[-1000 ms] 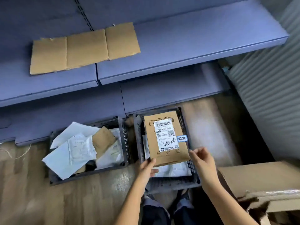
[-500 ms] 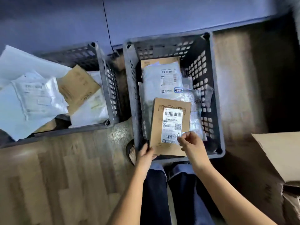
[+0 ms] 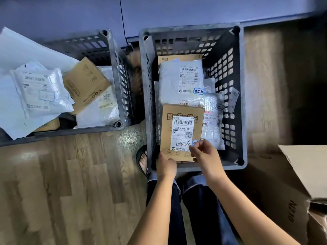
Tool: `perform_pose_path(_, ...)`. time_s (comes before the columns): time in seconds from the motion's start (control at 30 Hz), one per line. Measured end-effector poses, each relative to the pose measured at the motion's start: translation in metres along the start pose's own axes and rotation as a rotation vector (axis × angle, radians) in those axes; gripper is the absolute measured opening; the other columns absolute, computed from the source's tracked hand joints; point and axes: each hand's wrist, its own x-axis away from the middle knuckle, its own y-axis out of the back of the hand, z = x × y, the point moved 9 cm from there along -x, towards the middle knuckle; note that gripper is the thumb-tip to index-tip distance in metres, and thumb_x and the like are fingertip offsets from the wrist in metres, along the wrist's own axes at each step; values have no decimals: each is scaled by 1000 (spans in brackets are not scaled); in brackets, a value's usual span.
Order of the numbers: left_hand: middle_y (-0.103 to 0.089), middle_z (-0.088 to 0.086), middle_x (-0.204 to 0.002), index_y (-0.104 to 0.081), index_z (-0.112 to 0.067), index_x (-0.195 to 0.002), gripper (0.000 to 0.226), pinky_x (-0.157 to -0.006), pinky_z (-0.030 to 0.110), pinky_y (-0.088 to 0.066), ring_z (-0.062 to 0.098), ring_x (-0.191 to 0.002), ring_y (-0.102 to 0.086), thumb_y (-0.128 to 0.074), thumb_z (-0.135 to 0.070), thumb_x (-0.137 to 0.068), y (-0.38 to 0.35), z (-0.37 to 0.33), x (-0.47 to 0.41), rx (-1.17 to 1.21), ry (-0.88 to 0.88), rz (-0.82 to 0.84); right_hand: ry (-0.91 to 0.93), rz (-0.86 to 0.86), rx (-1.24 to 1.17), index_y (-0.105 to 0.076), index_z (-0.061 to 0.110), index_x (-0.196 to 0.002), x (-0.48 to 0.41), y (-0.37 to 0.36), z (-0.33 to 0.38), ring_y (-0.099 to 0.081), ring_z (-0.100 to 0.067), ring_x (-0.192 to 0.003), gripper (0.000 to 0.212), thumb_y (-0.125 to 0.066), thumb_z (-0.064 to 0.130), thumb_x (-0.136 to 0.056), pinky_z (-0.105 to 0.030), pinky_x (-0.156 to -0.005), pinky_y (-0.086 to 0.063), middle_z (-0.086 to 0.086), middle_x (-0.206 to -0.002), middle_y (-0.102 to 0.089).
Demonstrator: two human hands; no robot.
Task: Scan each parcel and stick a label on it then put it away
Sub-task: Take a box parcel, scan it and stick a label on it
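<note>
Flat brown cardboard parcel [image 3: 182, 112] lies on white plastic mailers [image 3: 169, 76] in right grey perforated plastic crate [image 3: 221, 167] of two; left hand [image 3: 166, 165] fingers curled on its near-left corner, right hand [image 3: 205, 154] thumb and forefinger pinched together on one small blue-edged sticker [image 3: 195, 142].

Two crates are sitting side by side on the floor [image 3: 70, 183], both backing onto the shelf [image 3: 177, 11] behind them. The left crate [image 3: 115, 82] is holding a loose heap of parcels spilling over its left rim. In the right crate [image 3: 242, 96], the flat parcel [image 3: 182, 131] is lying at the near end, on top of a soft mailer [image 3: 177, 80] behind it and a padded mailer [image 3: 212, 124] to its right. The left hand [image 3: 166, 165] is gripping the flat parcel's near left corner and the right hand [image 3: 205, 154] is pinching its near right corner, where a small label [image 3: 195, 143] is peeking out, apparently stuck on. A carton [image 3: 292, 183] is standing right of the person's legs.
</note>
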Motion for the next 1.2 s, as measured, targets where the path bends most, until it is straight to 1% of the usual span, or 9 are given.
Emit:
perform_pose_path(0.17, -55, 5, -132, -49, -9, -130, 37, -83, 26, -40, 24, -114, -53, -38, -8, -95, 14, -11, 20, 20, -58, 22, 2, 20, 12, -47, 16, -71, 16, 7, 21, -46, -16, -69, 22, -60, 8, -87, -29, -71, -38, -1, -69, -51)
perform_pose_path(0.37, -56, 6, -130, -54, -17, -121, 28, -99, 35, -43, 24, -118, -54, -42, -12, -96, 55, -33, 51, 143, -84, 37, 35, 99, 107, -46, 13, -74, 42, -15, 66, -43, -14, -65, 20, -58, 8, -89, -27, -66, -36, 0, -68, -49)
perform_pose_path(0.5, -63, 3, -113, -54, -26, -100, 12, -91, 44, -49, 22, -97, -63, -47, -17, -95, 103, -49, 64, 233, -117, -5, 81, 164, 171, -45, 14, -73, 62, -44, 104, -41, -16, -63, 21, -58, 9, -89, -28, -64, -35, -2, -67, -47)
perform_pose_path(0.67, -62, 2, -105, -55, -21, -101, 13, -89, 36, -47, 24, -98, -63, -45, -13, -97, 169, -54, 67, 320, -130, -29, 101, 196, 235, -46, 13, -70, 81, -92, 133, -45, -18, -64, 22, -56, 7, -89, -30, -65, -37, -2, -66, -49)
perform_pose_path(0.8, -62, 10, -112, -53, -23, -92, 14, -92, 40, -48, 28, -101, -61, -46, -11, -96, 224, -40, 42, 324, -84, -56, 88, 223, 300, -49, 13, -70, 78, -152, 137, -44, -20, -62, 21, -60, 10, -88, -31, -65, -37, -3, -63, -49)
perform_pose_path(0.9, -62, 8, -108, -51, -23, -95, 11, -78, 35, -48, 22, -91, -60, -44, -14, -97, 272, -38, 12, 295, -75, -85, 53, 186, 289, -56, 15, -74, 64, -202, 135, -49, -20, -66, 16, -61, 10, -88, -30, -65, -40, -1, -64, -54)
perform_pose_path(1.0, -61, 2, -104, -54, -16, -110, 17, -77, 27, -44, 20, -96, -59, -45, -12, -97, 327, -37, -17, 283, -104, -155, 17, 197, 316, -60, 15, -88, 52, -261, 129, -53, -17, -66, 2, -61, 13, -89, -20, -52, -41, -2, -75, -60)
perform_pose_path(1.13, -56, 2, -106, -52, -12, -114, 20, -75, 24, -35, 19, -97, -54, -44, -12, -96, 403, -33, -51, 341, -71, -274, -18, 263, 374, -56, 10, -112, 32, -344, 130, -57, -15, -79, 26, -63, 16, -88, -27, -69, -43, -3, -98, -64)
perform_pose_path(1.2, -58, 7, -112, -51, -12, -113, 19, -79, 28, -40, 24, -103, -57, -44, -11, -96, 424, -30, -69, 402, -51, -285, -62, 307, 341, -49, 9, -122, 19, -382, 134, -57, -17, -86, 38, -64, 16, -88, -28, -70, -43, -7, -114, -61)
